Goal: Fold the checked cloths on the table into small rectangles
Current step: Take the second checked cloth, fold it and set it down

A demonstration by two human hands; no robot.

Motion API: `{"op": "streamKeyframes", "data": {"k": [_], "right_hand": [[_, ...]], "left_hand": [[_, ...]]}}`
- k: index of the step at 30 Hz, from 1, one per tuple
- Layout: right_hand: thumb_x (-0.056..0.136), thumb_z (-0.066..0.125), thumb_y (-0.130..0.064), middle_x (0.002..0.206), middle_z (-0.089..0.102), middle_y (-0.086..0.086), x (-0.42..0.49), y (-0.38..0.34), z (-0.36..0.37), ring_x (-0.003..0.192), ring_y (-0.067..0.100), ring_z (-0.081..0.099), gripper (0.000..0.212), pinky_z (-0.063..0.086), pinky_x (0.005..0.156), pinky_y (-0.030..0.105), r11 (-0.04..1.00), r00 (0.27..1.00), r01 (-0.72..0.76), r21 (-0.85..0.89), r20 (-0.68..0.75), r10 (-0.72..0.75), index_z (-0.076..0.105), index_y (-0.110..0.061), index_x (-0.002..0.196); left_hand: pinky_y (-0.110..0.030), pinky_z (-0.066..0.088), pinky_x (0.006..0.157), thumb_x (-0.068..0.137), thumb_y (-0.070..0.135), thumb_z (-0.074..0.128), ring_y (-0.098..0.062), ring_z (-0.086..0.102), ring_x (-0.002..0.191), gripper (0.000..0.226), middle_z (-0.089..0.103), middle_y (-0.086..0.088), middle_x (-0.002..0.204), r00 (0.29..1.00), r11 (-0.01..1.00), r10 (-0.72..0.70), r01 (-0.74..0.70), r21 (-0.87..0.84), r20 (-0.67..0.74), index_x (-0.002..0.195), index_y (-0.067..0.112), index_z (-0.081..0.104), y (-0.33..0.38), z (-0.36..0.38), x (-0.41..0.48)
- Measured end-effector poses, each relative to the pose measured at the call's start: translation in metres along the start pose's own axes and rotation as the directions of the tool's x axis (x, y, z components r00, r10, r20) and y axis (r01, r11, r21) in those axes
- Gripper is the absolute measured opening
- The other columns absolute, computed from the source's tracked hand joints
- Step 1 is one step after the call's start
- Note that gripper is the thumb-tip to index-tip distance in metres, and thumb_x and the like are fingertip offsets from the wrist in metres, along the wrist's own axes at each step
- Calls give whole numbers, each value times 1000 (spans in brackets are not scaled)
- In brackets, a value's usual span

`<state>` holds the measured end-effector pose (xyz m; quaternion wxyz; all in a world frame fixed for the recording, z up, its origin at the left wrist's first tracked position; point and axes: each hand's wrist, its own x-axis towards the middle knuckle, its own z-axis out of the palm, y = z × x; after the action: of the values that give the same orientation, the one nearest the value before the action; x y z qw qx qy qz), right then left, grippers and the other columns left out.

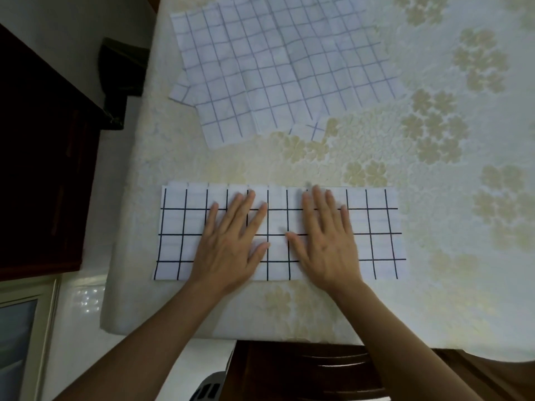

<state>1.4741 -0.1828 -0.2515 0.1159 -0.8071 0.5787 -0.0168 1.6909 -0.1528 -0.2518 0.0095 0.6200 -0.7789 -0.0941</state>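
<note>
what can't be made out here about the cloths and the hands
Head view: the middle of the black-checked cloth is hidden under the left hand and right hand; its layer count cannot be told.
Head view: the blue-checked cloths run past the top edge and overlap, so their number is unclear.
Head view: the dark thing left of the table is too dim to identify.

One wide-angle view, worn on the person's head, looks forward and steeply down onto the table (376, 175). It sits close: both forearms enter from the bottom edge, and the left hand (231, 244) and right hand (327, 244) lie just below centre. The table runs off the top and right; dark furniture (37, 169) fills the left edge
</note>
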Motion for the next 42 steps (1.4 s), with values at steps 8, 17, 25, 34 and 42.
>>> {"op": "streamKeyframes", "data": {"k": [8,17,25,34,42], "right_hand": [[101,21,-59,168,-10,1,-26,49,2,155,21,-9,75,10,125,51,994,994,-90,-58,62,94,-4,-20,160],[100,14,-65,168,-9,4,-14,0,-7,155,23,-7,79,7,125,50,1000,998,14,16,61,-15,-5,-18,160],[105,21,-55,166,16,8,29,-63,-11,154,26,14,67,19,123,53,911,907,411,18,85,-411,18,-17,160],[99,51,-30,151,45,18,110,-83,-57,140,36,43,53,35,114,56,625,639,770,-130,149,-755,45,-11,148],[82,75,-18,125,66,15,152,-144,-50,110,33,65,47,48,100,46,136,149,988,-78,206,-967,65,-12,127]], "left_hand": [[-52,15,122,102,55,23,-20,7,154,65,10,-4,167,999,999,-35,35,12,30,159,23,19,-32,5,-15],[-50,11,123,102,55,23,-21,-2,154,69,0,-6,168,983,984,-178,177,24,38,159,18,11,-42,2,-37],[-50,11,123,102,60,20,-20,-6,154,71,-1,-5,168,986,985,-165,164,57,16,160,20,9,-43,2,-30],[-48,24,120,102,49,32,-23,19,152,66,20,-8,165,921,932,-359,345,-112,-150,157,13,25,-29,-11,-52],[-41,52,94,89,35,58,-28,61,115,52,63,-14,127,674,713,-695,692,-114,-249,130,2,60,2,-28,-93]]}}
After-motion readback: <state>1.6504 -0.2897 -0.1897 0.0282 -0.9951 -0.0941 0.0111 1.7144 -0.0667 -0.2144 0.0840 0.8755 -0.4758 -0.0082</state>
